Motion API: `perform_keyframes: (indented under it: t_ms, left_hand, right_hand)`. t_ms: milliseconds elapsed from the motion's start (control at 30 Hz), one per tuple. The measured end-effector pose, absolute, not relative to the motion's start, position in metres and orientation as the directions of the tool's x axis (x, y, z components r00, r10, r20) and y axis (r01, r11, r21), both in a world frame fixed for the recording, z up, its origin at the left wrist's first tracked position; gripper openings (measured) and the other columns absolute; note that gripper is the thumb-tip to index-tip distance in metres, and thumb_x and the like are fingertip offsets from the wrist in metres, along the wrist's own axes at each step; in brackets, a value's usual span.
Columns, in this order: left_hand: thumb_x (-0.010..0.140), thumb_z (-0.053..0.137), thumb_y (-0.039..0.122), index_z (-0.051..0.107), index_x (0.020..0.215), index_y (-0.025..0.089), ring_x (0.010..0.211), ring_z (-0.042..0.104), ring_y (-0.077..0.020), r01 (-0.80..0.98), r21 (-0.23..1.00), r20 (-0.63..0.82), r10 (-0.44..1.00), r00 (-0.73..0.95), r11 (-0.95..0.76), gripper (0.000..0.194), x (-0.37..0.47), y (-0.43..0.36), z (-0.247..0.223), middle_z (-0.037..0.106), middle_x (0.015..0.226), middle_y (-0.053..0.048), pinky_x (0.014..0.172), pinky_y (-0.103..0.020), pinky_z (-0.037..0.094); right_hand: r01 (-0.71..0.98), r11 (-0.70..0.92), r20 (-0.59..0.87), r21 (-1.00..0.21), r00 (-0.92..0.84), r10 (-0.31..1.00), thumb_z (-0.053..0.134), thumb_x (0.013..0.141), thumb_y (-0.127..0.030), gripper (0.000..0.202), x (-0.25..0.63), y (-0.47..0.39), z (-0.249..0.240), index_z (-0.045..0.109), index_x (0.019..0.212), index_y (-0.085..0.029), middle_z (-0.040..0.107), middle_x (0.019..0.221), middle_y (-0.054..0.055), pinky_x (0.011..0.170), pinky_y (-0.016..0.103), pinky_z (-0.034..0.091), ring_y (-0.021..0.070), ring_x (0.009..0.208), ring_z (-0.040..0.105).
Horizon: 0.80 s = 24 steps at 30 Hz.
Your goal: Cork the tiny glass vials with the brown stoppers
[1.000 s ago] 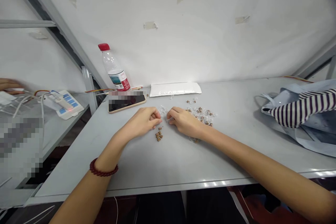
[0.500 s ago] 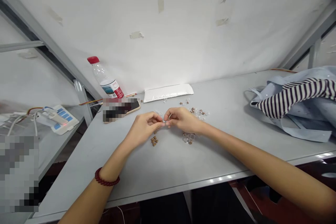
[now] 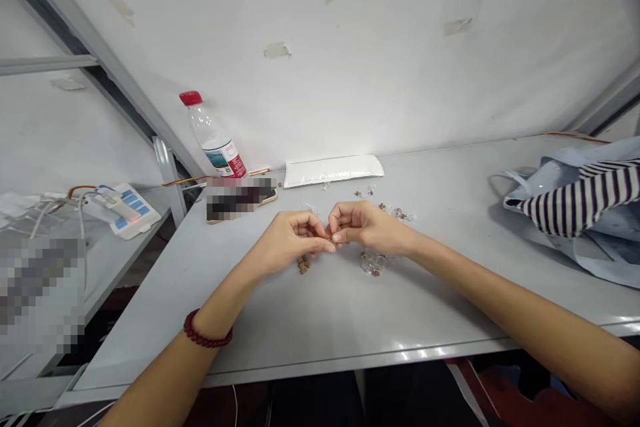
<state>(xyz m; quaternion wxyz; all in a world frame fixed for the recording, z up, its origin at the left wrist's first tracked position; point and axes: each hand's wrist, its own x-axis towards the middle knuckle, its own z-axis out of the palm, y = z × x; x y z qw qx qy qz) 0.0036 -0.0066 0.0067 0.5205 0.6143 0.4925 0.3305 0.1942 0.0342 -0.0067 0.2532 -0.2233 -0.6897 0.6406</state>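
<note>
My left hand (image 3: 296,238) and my right hand (image 3: 361,227) meet over the middle of the table, thumbs and fingertips pinched together. Whatever lies between the fingertips is tiny and mostly hidden. Just below my left hand is a small pile of brown corks (image 3: 303,265). Several tiny glass bottles (image 3: 373,261) lie beneath my right hand, some with brown corks. Beyond that hand, more little corked bottles (image 3: 397,212) are scattered. Some small see-through pieces (image 3: 311,208) rest behind the gap between my hands.
At the back, a white packet (image 3: 334,171) lies along the wall. A red-capped bottle (image 3: 217,140) stands at the left behind a phone (image 3: 270,195). A pale blue bag with a striped part (image 3: 560,203) is at the right. A power strip (image 3: 133,212) sits on the left-hand surface.
The view has shifted, so the scene sits farther right. My fingers have turned inward and now cover the small shiny piece that showed between the fingertips before.
</note>
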Motion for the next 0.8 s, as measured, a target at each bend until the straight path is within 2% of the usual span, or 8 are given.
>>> perform_keyframes:
  t_ms: [67, 267, 367, 500, 600, 700, 800]
  left_hand:
    - [0.059, 0.081, 0.026, 0.059, 0.066, 0.015, 0.066, 0.065, -0.015, 0.237, 0.97, -0.132, 0.936, 0.327, 0.054, 0.026, 0.003, -0.007, 0.005, 0.07, 0.069, -0.003, 0.06, -0.027, 0.051]
    - [0.062, 0.079, 0.024, 0.055, 0.064, 0.016, 0.057, 0.061, -0.0131, 0.236, 0.968, -0.169, 0.917, 0.361, 0.085, 0.025, 0.003, -0.009, 0.006, 0.069, 0.065, -0.001, 0.045, -0.022, 0.044]
    - [0.063, 0.078, 0.019, 0.059, 0.066, 0.016, 0.059, 0.062, -0.0126, 0.237, 0.966, -0.199, 0.872, 0.448, 0.099, 0.019, 0.002, -0.011, 0.011, 0.067, 0.062, 0.001, 0.052, -0.023, 0.046]
    - [0.061, 0.078, 0.015, 0.066, 0.068, 0.016, 0.07, 0.066, -0.0152, 0.33, 0.94, -0.284, 0.721, 0.632, 0.081, 0.014, 0.001, -0.012, 0.013, 0.071, 0.069, 0.001, 0.068, -0.026, 0.051]
    - [0.06, 0.078, 0.018, 0.066, 0.066, 0.015, 0.069, 0.066, -0.0168, 0.409, 0.912, -0.314, 0.711, 0.629, 0.041, 0.014, 0.0, -0.011, 0.011, 0.071, 0.068, 0.0, 0.064, -0.026, 0.051]
    - [0.06, 0.078, 0.022, 0.063, 0.067, 0.016, 0.063, 0.062, -0.0145, 0.423, 0.906, -0.236, 0.848, 0.475, 0.016, 0.018, -0.004, -0.009, 0.015, 0.068, 0.066, 0.001, 0.06, -0.025, 0.048]
    - [0.07, 0.072, 0.033, 0.063, 0.07, 0.016, 0.061, 0.058, -0.0124, 0.472, 0.881, -0.126, 0.942, 0.31, -0.037, 0.019, -0.011, -0.008, 0.026, 0.065, 0.066, 0.001, 0.06, -0.025, 0.046]
  right_hand:
    - [-0.019, 0.082, 0.065, -0.996, -0.791, 0.609, 0.055, 0.078, -0.004, 0.015, 0.193, 0.029, -0.005, 0.048, 0.078, -0.017, 0.058, 0.069, -0.003, 0.065, 0.025, 0.041, 0.0089, 0.066, 0.054]
    - [-0.024, 0.1, 0.079, -0.995, -0.8, 0.595, 0.045, 0.076, 0.004, 0.026, 0.191, 0.014, 0.002, 0.037, 0.076, -0.02, 0.057, 0.065, -0.005, 0.06, 0.023, 0.04, 0.0076, 0.061, 0.05]
    - [-0.037, 0.128, 0.103, -0.991, -0.821, 0.561, 0.044, 0.075, 0.006, 0.027, 0.191, 0.009, 0.002, 0.037, 0.078, -0.021, 0.059, 0.069, -0.004, 0.062, 0.023, 0.043, 0.0079, 0.063, 0.053]
    - [0.061, 0.24, 0.057, -0.969, -0.889, 0.455, 0.041, 0.071, 0.008, 0.029, 0.187, -0.001, -0.003, 0.042, 0.078, -0.02, 0.061, 0.07, -0.002, 0.066, 0.025, 0.047, 0.0104, 0.068, 0.059]
    - [0.068, 0.277, 0.052, -0.958, -0.914, 0.402, 0.037, 0.069, 0.011, 0.034, 0.185, -0.004, -0.004, 0.048, 0.083, -0.019, 0.062, 0.072, -0.002, 0.071, 0.025, 0.049, 0.0103, 0.072, 0.061]
    - [0.043, 0.31, 0.132, -0.95, -0.843, 0.521, 0.04, 0.075, 0.006, 0.03, 0.186, 0.004, -0.004, 0.054, 0.088, -0.018, 0.062, 0.077, 0.0, 0.07, 0.025, 0.047, 0.0099, 0.072, 0.058]
    - [0.14, 0.408, 0.209, -0.902, -0.685, 0.698, 0.045, 0.083, -0.006, 0.018, 0.191, 0.019, -0.005, 0.06, 0.086, -0.017, 0.061, 0.076, 0.001, 0.066, 0.026, 0.045, 0.0111, 0.069, 0.055]
